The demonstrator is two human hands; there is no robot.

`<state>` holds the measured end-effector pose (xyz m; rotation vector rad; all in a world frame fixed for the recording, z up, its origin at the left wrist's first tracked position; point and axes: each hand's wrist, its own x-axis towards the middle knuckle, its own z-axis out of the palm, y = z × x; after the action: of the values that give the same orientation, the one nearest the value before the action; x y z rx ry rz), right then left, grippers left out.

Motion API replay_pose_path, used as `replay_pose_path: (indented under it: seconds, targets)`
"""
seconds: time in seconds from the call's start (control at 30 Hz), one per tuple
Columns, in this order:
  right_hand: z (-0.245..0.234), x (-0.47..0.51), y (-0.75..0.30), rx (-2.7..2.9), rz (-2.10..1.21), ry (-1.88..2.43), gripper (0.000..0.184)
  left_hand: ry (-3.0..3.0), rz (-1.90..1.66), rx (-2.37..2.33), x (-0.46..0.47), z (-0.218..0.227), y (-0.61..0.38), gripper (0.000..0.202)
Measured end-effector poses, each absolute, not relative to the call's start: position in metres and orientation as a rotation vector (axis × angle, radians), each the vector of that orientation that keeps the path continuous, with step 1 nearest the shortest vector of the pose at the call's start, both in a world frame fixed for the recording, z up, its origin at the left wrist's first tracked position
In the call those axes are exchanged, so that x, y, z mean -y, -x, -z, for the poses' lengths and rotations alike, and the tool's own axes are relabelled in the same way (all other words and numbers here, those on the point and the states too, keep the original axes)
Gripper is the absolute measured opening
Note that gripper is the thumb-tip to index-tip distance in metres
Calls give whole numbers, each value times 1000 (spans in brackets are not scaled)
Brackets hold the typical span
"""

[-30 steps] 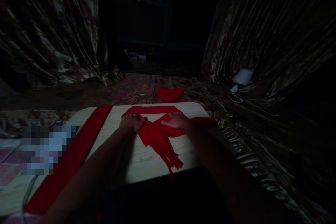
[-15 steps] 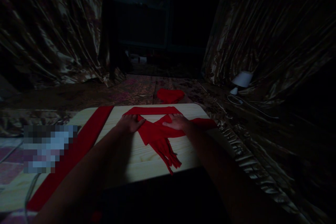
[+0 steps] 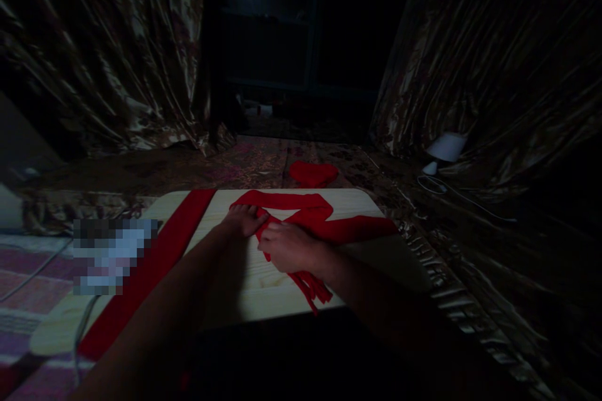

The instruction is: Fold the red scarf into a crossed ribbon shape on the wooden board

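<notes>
A red scarf (image 3: pixel 357 230) with a fringed end lies folded into a loop on the pale wooden table, its ends crossing near the front. My left hand (image 3: pixel 243 220) presses on the loop's left corner, fingers flat and thumb stretched to the right. Over the crossing, my right hand (image 3: pixel 289 247) has its fingers curled round the fringed end, close to my left thumb. The hand covers most of that crossing, and the fringe (image 3: pixel 314 291) hangs out below it toward me. The scarf's other end trails off to the table's right edge.
A long red strip of cloth (image 3: pixel 155 257) crosses the table (image 3: pixel 268 279) on the left, near a blurred-out object (image 3: pixel 115 257) and a cable (image 3: pixel 82 326). Behind the table lies a red cloth item (image 3: pixel 313 173). A small white lamp (image 3: pixel 446 147) stands at the right, beside curtains.
My right hand has left the loop's right corner and moved left and toward me onto the crossing, closing on the fringed end. My left hand stays at the left corner.
</notes>
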<state>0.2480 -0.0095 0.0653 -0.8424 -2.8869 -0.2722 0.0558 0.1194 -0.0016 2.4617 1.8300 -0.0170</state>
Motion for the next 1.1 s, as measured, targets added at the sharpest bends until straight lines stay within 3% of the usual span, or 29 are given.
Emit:
replay_pose_path:
  seconds: [0.43, 0.8, 0.9, 1.1]
  targets:
    - [-54, 30, -230, 2935, 497, 835, 12, -2463, 23, -1821, -118, -1, -56, 81]
    - [-67, 47, -259, 2975, 360, 674, 8, -2456, 36, -1828, -117, -3, -57, 85]
    - [-62, 41, -261, 2830, 171, 825, 24, -2461, 35, -1829, -119, 0, -56, 84]
    - [-43, -16, -282, 2376, 5, 1682, 53, -2460, 10, -1824, -121, 3, -54, 81]
